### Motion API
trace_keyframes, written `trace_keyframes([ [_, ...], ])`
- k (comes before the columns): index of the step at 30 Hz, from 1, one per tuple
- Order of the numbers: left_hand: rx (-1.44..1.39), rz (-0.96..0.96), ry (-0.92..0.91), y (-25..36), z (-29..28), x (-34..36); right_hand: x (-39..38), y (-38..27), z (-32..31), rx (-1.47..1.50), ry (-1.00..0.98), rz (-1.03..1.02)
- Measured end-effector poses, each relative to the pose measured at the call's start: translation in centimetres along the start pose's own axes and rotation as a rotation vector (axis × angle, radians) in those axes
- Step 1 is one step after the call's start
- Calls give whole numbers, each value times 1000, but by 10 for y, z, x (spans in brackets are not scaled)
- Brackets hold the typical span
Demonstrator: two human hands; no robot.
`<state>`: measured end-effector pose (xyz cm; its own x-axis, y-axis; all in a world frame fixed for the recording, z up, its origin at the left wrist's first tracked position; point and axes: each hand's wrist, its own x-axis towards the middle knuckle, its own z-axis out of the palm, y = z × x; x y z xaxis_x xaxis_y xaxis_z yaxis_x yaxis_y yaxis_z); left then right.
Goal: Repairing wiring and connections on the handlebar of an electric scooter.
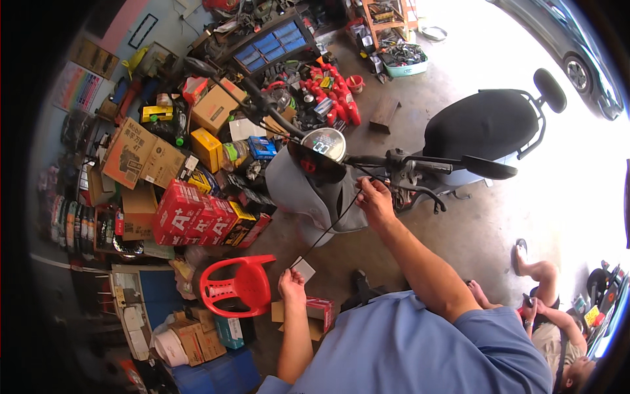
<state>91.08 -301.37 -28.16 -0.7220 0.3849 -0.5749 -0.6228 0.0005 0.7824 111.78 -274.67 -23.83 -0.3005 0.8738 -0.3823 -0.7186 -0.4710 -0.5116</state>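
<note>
A grey scooter stands in front of me, with a round lit display, black handlebar and dark seat. My right hand pinches a thin black cable just below the handlebar, near the exposed fittings around the brake lever. The cable runs diagonally down to my left hand, whose fingers are closed on it beside a red plastic chair. A small white square item lies behind the cable, close to my left hand.
Piled boxes, red bottles and tools crowd the left and back. An open carton sits by my body. A seated co-worker is at the lower right, holding a dark object. A car stands outside at the upper right.
</note>
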Motion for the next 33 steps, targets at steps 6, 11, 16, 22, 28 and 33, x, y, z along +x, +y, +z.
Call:
trace_keyframes([
  [6,244,67,50,10,8,13,4,-4,-9,194,-165,-21],
  [11,879,889,47,39,79,-22,4,-12,-11,142,-129,19],
  [16,1120,1170,-358,66,211,-96,3,-18,-8,63,-22,4],
  [22,1346,1498,-906,58,338,-110,10,-10,-2,109,32,-88],
  [28,1649,1418,-1236,59,376,-65,12,-2,12,93,128,-202],
  [33,1511,1491,-1409,61,375,-37,9,15,30,209,229,-334],
])
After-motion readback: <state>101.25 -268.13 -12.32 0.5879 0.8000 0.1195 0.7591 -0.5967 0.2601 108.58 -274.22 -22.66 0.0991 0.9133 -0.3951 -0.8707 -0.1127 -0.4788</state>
